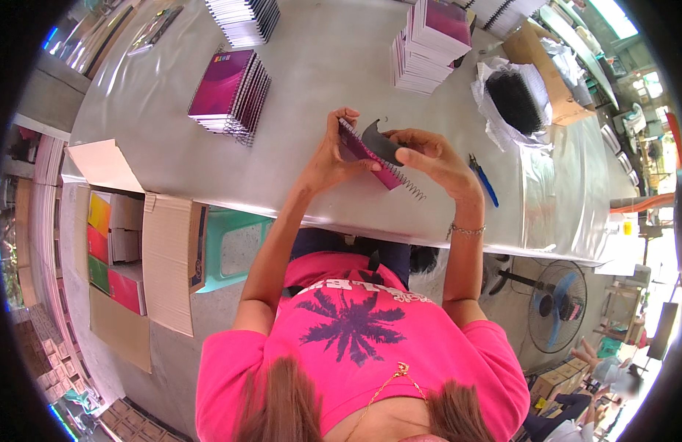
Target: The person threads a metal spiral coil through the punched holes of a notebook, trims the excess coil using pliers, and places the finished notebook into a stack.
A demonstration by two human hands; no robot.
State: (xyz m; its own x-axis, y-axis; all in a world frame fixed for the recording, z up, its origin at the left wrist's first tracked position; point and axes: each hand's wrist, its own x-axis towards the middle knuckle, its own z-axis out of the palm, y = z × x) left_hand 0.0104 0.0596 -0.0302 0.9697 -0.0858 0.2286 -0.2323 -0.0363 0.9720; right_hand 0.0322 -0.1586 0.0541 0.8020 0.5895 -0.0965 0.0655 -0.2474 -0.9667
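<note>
Closest is the person's bright pink shirt (341,272), with a dark palm tree on the front. Past it, both bare hands are up over the edge of the shiny gray table (319,81). The left hand (334,151) is partly curled, with a small purple notebook (385,177) held between its thumb and fingers. The notebook is tilted in front of the person, and a wire coil (413,188) pokes out past its lower end. The right hand (429,156) is bent in a pinch, with its thumb and fingers on a dark, curved sheet (380,144) right by the notebook. I can't tell if that sheet is joined to the notebook. Just right of this hand, pliers (488,186) with blue handles lie on the table. Farther away on the left sits a pile of purple notebooks (222,85) with wire coils. Across on the right, a bunch of black coils (514,102) rests in white wrapping, just beside a brown box (531,50). Near the far side stands a taller stack of books (422,62) with purple on top.
</note>
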